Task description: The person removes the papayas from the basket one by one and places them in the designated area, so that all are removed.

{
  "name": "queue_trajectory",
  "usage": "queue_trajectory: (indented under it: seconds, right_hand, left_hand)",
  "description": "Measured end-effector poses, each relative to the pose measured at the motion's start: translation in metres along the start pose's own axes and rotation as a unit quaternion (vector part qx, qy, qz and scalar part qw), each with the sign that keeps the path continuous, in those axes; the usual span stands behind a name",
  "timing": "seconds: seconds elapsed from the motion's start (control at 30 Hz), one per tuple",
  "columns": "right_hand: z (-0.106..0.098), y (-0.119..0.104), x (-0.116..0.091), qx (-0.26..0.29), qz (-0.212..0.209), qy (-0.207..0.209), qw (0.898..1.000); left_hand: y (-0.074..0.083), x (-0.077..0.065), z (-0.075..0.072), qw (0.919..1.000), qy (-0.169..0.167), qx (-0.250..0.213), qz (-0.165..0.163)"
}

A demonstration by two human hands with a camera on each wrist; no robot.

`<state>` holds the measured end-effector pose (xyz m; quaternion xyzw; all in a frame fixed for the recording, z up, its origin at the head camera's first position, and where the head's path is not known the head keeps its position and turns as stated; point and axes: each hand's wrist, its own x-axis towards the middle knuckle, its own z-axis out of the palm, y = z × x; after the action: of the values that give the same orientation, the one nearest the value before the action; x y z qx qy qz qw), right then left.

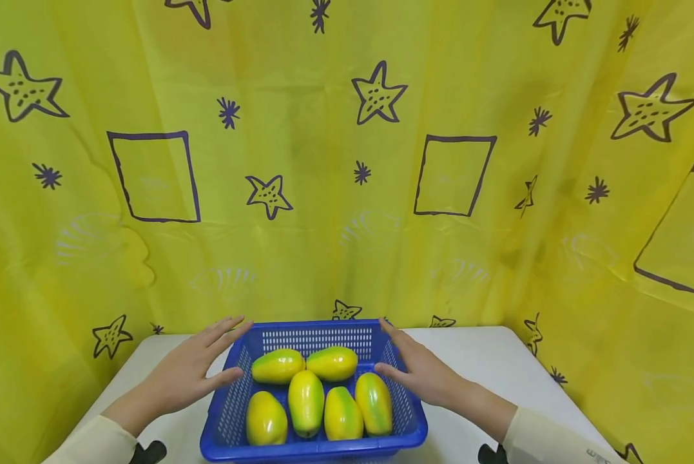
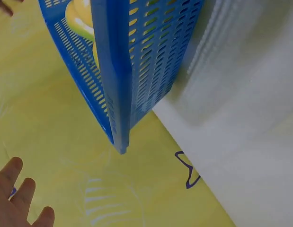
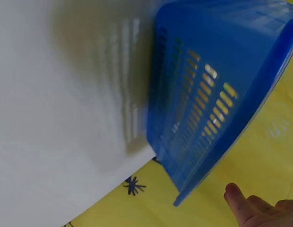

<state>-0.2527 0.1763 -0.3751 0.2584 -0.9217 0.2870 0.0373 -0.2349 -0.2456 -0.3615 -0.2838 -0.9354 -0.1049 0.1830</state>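
A blue plastic basket (image 1: 310, 454) with slotted walls stands on the white table. Several glossy yellow-green mangoes (image 1: 306, 403) lie in it, two across the back and the others in front. My left hand (image 1: 187, 370) hovers beside the basket's left rim with its fingers straight and thumb spread. My right hand (image 1: 424, 367) is held likewise by the right rim. Neither hand holds anything. In the left wrist view the left fingers (image 2: 24, 196) show apart from the basket wall (image 2: 153, 56); in the right wrist view the right fingers (image 3: 238, 201) also stand off it.
The white table (image 1: 474, 354) extends on both sides of the basket. A yellow curtain (image 1: 312, 258) printed with dark stars and squares hangs behind the table and along its sides.
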Motion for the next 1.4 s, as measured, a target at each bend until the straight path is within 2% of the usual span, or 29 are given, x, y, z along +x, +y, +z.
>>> queue_trajectory:
  seconds: [0.17, 0.5, 0.73, 0.93, 1.13, 1.4]
  right_hand:
    - [0.008, -0.006, -0.001, 0.022, 0.013, 0.014, 1.0]
    - [0.02, -0.011, -0.001, 0.051, 0.058, 0.022, 0.997]
    - [0.028, -0.015, 0.001, 0.06, 0.078, 0.015, 0.995]
    - [0.034, -0.02, 0.001, 0.055, 0.095, 0.022, 0.994]
    - [0.038, -0.021, 0.004, 0.036, 0.106, 0.024, 0.993]
    - [0.041, -0.022, 0.008, 0.003, 0.119, 0.019, 0.993]
  left_hand:
    - [-0.006, -0.008, -0.001, 0.9988, 0.029, -0.014, -0.037]
    - [-0.009, -0.018, 0.006, 0.9916, 0.04, -0.029, -0.119]
    - [-0.01, -0.023, 0.015, 0.9824, 0.032, -0.073, -0.169]
    - [-0.014, -0.027, 0.024, 0.9728, 0.03, -0.115, -0.199]
    - [-0.018, -0.029, 0.032, 0.9563, 0.014, -0.165, -0.241]
    - [-0.018, -0.03, 0.042, 0.9171, -0.011, -0.25, -0.31]
